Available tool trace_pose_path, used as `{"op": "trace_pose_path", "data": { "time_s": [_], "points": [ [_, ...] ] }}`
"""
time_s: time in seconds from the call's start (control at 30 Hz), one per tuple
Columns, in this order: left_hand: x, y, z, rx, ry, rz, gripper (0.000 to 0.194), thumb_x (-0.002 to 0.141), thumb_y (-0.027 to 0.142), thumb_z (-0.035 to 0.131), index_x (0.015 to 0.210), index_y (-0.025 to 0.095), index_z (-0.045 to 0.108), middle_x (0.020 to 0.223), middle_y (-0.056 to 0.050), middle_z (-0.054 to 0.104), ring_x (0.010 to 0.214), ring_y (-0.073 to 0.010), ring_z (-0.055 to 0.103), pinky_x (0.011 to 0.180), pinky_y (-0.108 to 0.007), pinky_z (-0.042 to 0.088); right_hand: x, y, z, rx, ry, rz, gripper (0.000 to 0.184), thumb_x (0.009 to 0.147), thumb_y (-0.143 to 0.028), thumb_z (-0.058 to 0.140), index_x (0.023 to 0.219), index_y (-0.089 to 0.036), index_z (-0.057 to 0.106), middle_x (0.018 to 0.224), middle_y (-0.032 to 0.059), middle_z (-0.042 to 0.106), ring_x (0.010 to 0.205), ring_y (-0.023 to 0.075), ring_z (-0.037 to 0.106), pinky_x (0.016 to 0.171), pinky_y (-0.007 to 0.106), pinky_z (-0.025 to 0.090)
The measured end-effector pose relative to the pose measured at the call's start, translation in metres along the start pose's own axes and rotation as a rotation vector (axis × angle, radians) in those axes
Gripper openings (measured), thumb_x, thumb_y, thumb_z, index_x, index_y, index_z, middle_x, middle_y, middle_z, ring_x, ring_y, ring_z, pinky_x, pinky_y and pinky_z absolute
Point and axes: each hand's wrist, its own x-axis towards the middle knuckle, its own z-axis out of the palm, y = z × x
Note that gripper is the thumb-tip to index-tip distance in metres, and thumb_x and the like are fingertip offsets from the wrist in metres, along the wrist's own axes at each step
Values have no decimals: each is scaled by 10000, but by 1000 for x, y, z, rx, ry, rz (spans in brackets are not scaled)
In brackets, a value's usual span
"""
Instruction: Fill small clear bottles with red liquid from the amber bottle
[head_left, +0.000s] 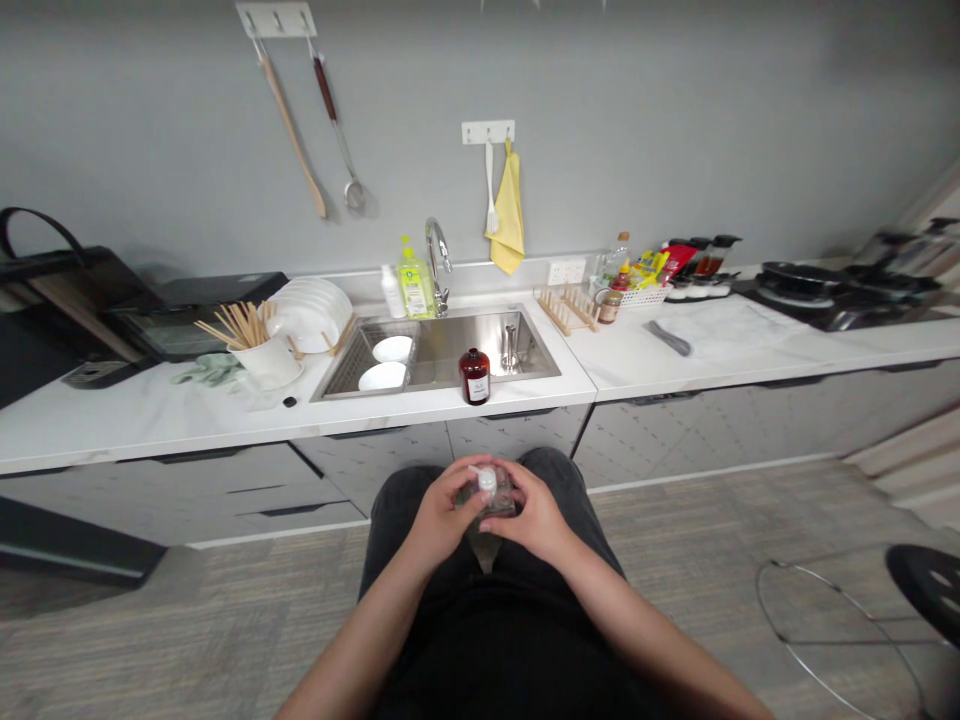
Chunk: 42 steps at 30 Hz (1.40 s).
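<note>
Between my two hands, above my lap, is a clear pump bottle (504, 500) with a white pump top (487, 480). My left hand (444, 508) wraps its left side, with the thumb near the pump. The fingers of my right hand (534, 515) close round its right side. Part of the bottle is hidden by my fingers. In front of my hands, a brown bottle (475, 380) with a white label stands upright on the counter's front edge, by the sink.
A steel sink (442, 385) holds white bowls (384, 376) in a rack. A yellow-green soap bottle (415, 288) stands near the faucet (436, 262). Left are a chopstick cup (266, 365) and white plates (307, 305). A wooden rack (568, 310) stands on the right. A black-seated stool (926, 590) is at lower right.
</note>
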Motion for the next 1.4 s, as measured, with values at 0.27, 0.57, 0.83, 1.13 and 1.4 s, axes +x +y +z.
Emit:
{"op": "trace_pose_path", "data": {
  "time_s": [0.27,0.57,0.83,1.13,1.4],
  "points": [
    [-7,-7,18,-119,336,-37,315,889,409,953,1111,217,837,1246,-116,840,1183,-303,785,1124,-488,617,-2,4,0,-155,24,-7,928,649,-369,1107,1494,-262,738,1404,150,768,1273,373,780,984,484,722],
    [9,32,-6,331,264,184,228,916,345,916,1138,293,912,1206,-101,847,1176,-333,772,1107,-524,607,2,13,4,-73,82,59,923,635,-417,1105,1465,-251,737,1354,138,778,1198,347,786,911,451,725],
    [12,26,-13,251,184,119,280,1015,422,824,1243,276,896,1290,-112,823,1243,-315,761,1139,-468,594,1,7,3,-25,63,88,924,634,-384,1111,1467,-249,735,1370,142,782,1212,358,795,923,458,730],
    [6,12,-16,209,221,123,271,1008,471,829,1165,262,899,1229,-114,819,1191,-315,762,1106,-473,609,0,9,6,-38,44,77,932,623,-422,1130,1460,-259,753,1329,136,808,1186,355,811,898,447,729],
    [6,7,-10,-4,235,55,276,997,482,857,1129,243,895,1211,-95,810,1150,-281,764,1058,-425,623,0,12,5,-35,47,72,944,626,-419,1124,1475,-256,743,1346,144,790,1197,361,797,898,456,727]
  ]
}}
